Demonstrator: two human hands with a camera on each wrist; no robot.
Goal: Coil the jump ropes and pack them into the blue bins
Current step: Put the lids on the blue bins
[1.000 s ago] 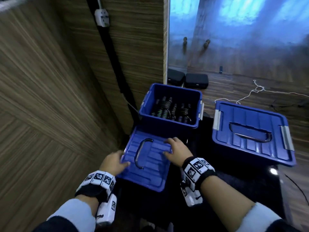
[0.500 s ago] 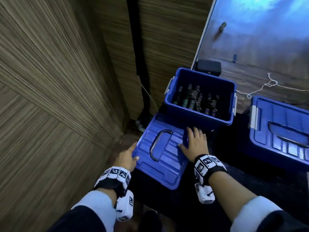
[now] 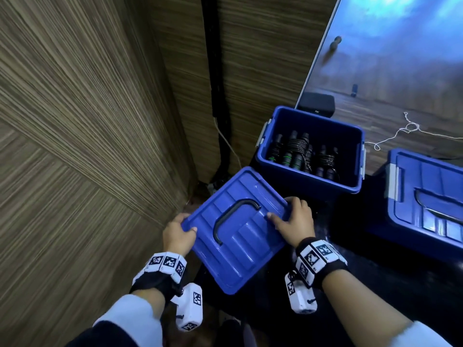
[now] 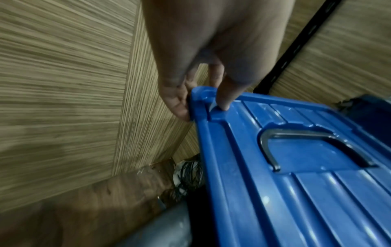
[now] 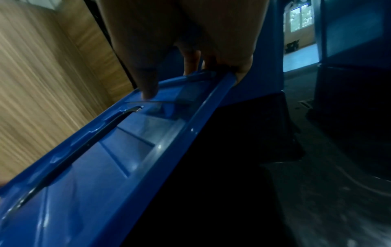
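Fingers of the left hand (image 3: 178, 234) pinch the blue lid (image 3: 238, 230) at its left corner; the right hand (image 3: 295, 222) pinches its right edge. Just beyond the lid, the open bin (image 3: 310, 180) holds coiled jump ropes (image 3: 300, 154) (packing seemingly finished). Next: align the lid squarely over it.

Setting: indoor room corner, likely a gym or activity room, exact kind uncertain. Evidence: wood-grain wall panels (image 3: 75, 121) filling the left of the frame; black vertical strip (image 3: 213, 71) with a white cable at top centre; large mirror panel (image 3: 400, 58) at upper right, reflecting wood flooring and bluish light; black cases (image 3: 318, 103) at its foot; blue bins (image 3: 310, 181) of coiled jump ropes (image 3: 300, 154) on dark matting (image 3: 375, 284), lower right.
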